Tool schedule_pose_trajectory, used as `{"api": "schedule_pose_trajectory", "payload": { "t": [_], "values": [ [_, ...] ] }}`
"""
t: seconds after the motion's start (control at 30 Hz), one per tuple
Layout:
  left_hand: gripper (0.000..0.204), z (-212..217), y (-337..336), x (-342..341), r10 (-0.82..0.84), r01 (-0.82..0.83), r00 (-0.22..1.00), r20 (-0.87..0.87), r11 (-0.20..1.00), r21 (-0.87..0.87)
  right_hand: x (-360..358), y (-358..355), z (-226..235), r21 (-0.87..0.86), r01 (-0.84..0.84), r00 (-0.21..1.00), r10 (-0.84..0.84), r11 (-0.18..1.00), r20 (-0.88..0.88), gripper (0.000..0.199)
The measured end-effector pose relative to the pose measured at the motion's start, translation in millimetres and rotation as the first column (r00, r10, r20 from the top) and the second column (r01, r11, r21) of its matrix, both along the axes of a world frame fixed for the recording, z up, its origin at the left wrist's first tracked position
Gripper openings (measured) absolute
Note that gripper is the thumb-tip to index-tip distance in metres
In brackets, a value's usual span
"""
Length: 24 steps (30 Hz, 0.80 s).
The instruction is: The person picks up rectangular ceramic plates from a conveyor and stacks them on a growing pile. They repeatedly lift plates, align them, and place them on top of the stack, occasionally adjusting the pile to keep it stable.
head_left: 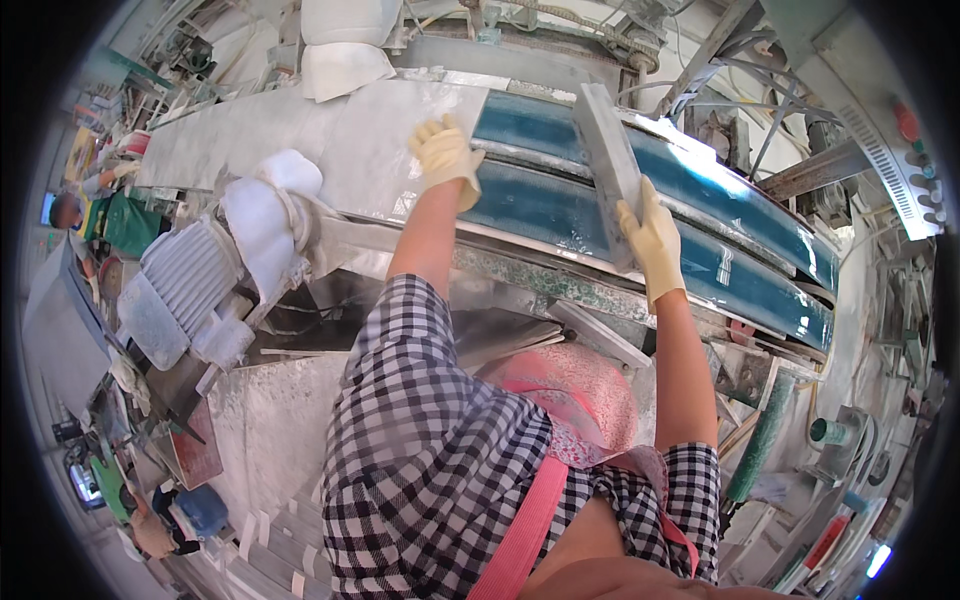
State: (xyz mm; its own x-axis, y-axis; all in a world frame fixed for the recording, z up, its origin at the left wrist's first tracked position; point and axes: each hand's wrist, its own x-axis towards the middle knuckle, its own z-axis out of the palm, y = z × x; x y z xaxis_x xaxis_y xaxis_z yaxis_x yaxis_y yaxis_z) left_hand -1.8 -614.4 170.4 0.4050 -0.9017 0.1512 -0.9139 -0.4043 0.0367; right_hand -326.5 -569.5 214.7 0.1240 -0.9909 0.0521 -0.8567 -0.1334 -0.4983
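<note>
My left hand (446, 152), in a pale yellow rubber glove, rests flat on the right edge of a large grey-white stone slab (340, 140) lying on the machine bed. My right hand (654, 240), gloved the same way, grips the lower end of a narrow grey stone strip (606, 150) that stands tilted on edge over the wet blue-green conveyor belt (700, 210). The two hands are about a forearm's length apart. Both arms wear rolled-up black-and-white checked sleeves.
A dust-covered electric motor (190, 280) sits at the left below the bed. White sacks (345, 40) lie at the far end of the slab. Metal frames and pipes (760, 90) crowd the upper right. A person (95, 205) in green stands far left.
</note>
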Motion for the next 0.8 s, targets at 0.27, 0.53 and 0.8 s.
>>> {"api": "schedule_pose_trajectory", "payload": {
  "t": [0.27, 0.53, 0.8],
  "values": [
    [0.063, -24.0, -44.9, 21.2, 0.14, -0.083, 0.98, -0.141, 0.933, 0.351, -3.0, 2.9, 6.6, -0.001, -0.006, 0.995, 0.006, 1.0, 0.104, 0.069],
    [0.034, 17.9, -38.1, 58.2, -0.25, 0.305, 0.871, -0.423, 0.95, 0.069, -5.4, -0.7, 4.9, 0.018, 0.016, 1.0, -0.016, 1.0, -0.004, 0.069],
    [0.029, 33.0, -3.0, -94.4, -0.329, 0.048, 0.054, -0.943, 0.944, -0.326, -4.7, -3.0, 16.7, 0.042, 0.012, 1.0, -0.011, 0.999, -0.018, 0.077]
  ]
}}
